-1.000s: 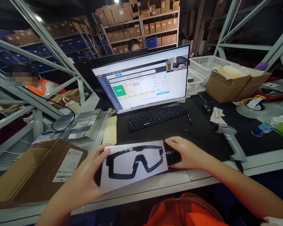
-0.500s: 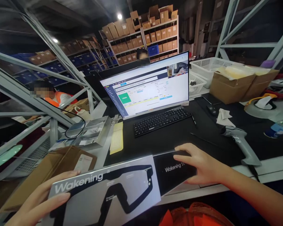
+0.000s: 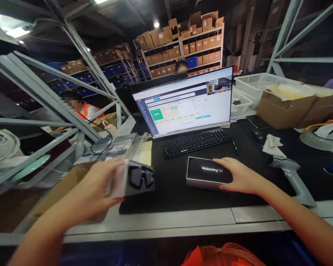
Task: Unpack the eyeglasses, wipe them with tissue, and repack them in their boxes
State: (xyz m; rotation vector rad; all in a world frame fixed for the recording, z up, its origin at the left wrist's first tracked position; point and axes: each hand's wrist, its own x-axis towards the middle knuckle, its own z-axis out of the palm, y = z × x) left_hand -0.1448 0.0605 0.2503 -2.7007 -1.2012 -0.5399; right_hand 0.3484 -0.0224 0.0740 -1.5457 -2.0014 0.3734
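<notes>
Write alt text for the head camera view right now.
The left hand holds a carton picturing dark glasses, and the right hand grips a black-topped box lettered Wakening. Beyond them are a keyboard and a lit monitor; a scanner lies to the right.

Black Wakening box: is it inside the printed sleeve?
No: the right hand holds the black box, apart from the sleeve in the left hand.

Pretty clearly a warehouse workstation: tall shelving [image 3: 181, 48] stacked with cardboard cartons [image 3: 205, 44] at 12 o'clock, computer monitor [image 3: 183, 111] just below it, barcode scanner [image 3: 290, 173] between 3 and 4, someone in an orange vest [image 3: 85, 110] between 9 and 10.
</notes>
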